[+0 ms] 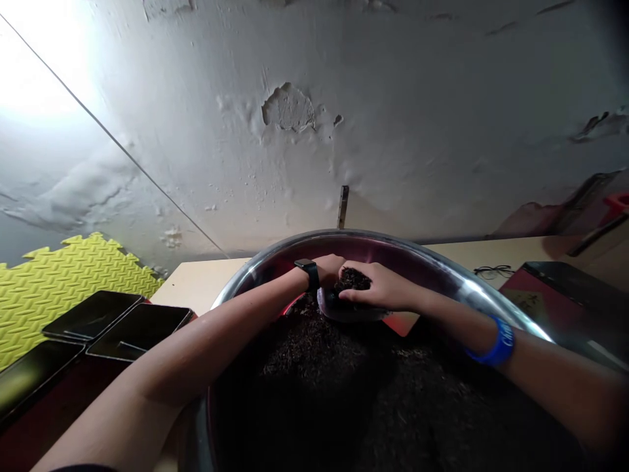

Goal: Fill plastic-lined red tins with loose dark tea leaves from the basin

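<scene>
A wide metal basin [275, 248] holds a heap of dark, dry, shredded loose tea leaves [314, 354]. My right hand [393, 286], above a blue wristband, is curled around a clump of these leaves, its thumb pressed along the near side. Below it, inside the basin, sits a clear plastic container [334, 309] with a rounded rim. My left hand [330, 265], with a black watch at its wrist, reaches to the container's far left side. Its fingers are hidden behind my right hand, so its grip does not show.
Black-topped boxes with red sides [98, 314] stand at left, beside a yellow foam mat [83, 275]. A pale tabletop [196, 278] runs behind the basin to the peeling wall [393, 118]. A thin dark cord [493, 270] and a red box [531, 295] lie right.
</scene>
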Motion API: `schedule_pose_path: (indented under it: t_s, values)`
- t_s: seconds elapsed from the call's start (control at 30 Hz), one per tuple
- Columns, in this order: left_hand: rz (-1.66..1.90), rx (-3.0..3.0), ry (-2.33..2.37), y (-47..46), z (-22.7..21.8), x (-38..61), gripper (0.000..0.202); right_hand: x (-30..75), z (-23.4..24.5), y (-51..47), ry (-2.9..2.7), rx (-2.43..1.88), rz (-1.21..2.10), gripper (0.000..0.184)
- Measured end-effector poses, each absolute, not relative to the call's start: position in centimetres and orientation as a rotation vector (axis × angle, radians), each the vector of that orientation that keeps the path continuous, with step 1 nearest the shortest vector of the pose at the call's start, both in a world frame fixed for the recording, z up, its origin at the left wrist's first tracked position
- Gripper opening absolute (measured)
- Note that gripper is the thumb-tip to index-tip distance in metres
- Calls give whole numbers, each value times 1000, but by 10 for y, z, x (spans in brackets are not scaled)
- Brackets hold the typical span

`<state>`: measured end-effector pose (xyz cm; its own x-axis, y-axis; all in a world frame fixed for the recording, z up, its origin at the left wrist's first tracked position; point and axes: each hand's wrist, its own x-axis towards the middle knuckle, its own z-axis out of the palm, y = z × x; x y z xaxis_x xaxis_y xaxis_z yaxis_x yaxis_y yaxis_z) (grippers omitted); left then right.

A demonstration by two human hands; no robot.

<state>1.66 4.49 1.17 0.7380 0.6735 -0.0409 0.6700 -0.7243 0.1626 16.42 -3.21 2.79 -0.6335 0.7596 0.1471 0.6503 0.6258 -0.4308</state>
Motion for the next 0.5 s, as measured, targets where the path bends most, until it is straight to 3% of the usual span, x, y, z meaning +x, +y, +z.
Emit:
schedule_pose_path:
  t_s: [0.2,0.37,0.5]
  values:
    - [56,2913,963,54,5,17,22,159,19,-37,-2499,-1197,68,30]
    - [43,2791,1099,50,5,19,27,137,24,-75,-2671,-811,529,28]
    - [78,2752,1155,45,6,19,30,123,-12,-98,-3138,-477,807,53]
